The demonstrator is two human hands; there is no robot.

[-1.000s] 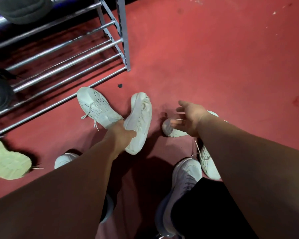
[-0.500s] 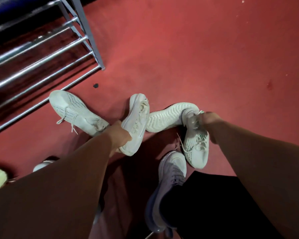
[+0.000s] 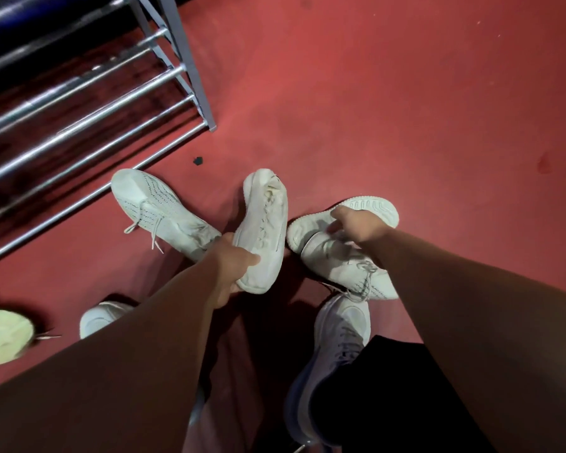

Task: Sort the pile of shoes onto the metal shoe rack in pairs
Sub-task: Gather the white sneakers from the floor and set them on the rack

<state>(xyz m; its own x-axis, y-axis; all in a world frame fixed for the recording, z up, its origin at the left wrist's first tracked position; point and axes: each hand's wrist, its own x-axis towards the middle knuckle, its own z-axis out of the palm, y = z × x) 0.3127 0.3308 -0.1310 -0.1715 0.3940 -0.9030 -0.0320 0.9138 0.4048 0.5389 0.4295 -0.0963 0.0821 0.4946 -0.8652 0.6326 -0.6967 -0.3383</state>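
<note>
My left hand (image 3: 234, 263) grips the heel end of a cream white sneaker (image 3: 263, 223) that points away from me. Beside it on the floor lies a white knit sneaker (image 3: 157, 209) with loose laces. My right hand (image 3: 356, 223) is closed around the collar of another white knit sneaker (image 3: 350, 268). Behind that one, a white sneaker lying on its side (image 3: 366, 206) shows its ribbed sole. The metal shoe rack (image 3: 89, 116) stands at the upper left, its lower bars bare here.
The floor is red. A pale green shoe (image 3: 2, 335) lies at the left edge. A white toe (image 3: 97, 318) peeks out under my left arm. My own foot in a grey-white trainer (image 3: 337, 348) is at the bottom centre. A small dark speck (image 3: 197, 160) lies near the rack.
My right hand went from open above the shoes to closed on the knit sneaker's collar. My left hand kept its grip on the cream sneaker. The camera view shifted.
</note>
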